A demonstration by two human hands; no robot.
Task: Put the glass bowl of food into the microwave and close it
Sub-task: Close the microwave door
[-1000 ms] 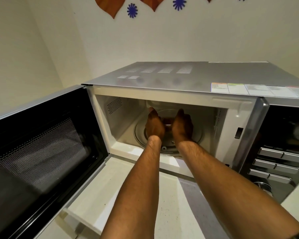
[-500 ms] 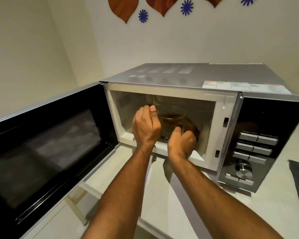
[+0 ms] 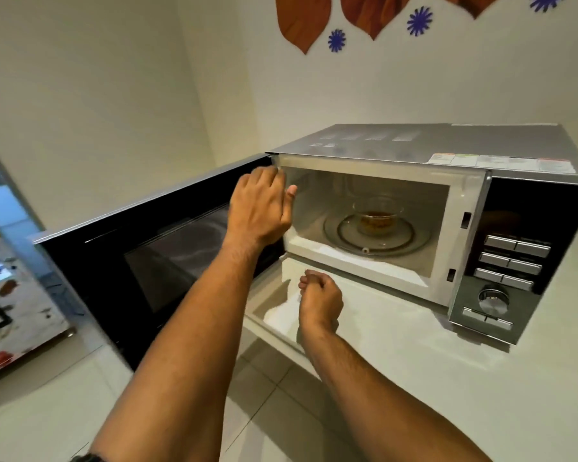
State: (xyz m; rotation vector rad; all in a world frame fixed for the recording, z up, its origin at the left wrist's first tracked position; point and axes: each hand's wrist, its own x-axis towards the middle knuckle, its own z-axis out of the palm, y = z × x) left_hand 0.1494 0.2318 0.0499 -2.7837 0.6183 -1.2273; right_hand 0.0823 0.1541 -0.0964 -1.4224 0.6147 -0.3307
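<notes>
The glass bowl of food (image 3: 377,217) stands on the round turntable (image 3: 411,240) inside the silver microwave (image 3: 447,148). Brown food shows through its clear wall. The black microwave door (image 3: 154,258) hangs wide open to the left. My left hand (image 3: 259,208) is raised in front of the door's hinge edge, fingers loosely apart, holding nothing. My right hand (image 3: 321,300) hovers below the microwave's opening over the white counter, fingers curled shut and empty. Neither hand touches the bowl.
The control panel (image 3: 511,261) with buttons and a dial is on the microwave's right side. A white counter (image 3: 414,361) runs under and in front of it. Walls stand close behind and to the left. A patterned surface (image 3: 10,311) lies at far left.
Both hands have let go of the bowl and pulled out of the microwave. The left hand rose toward the door's hinge side; the right dropped below the opening. The bowl stays on the turntable.
</notes>
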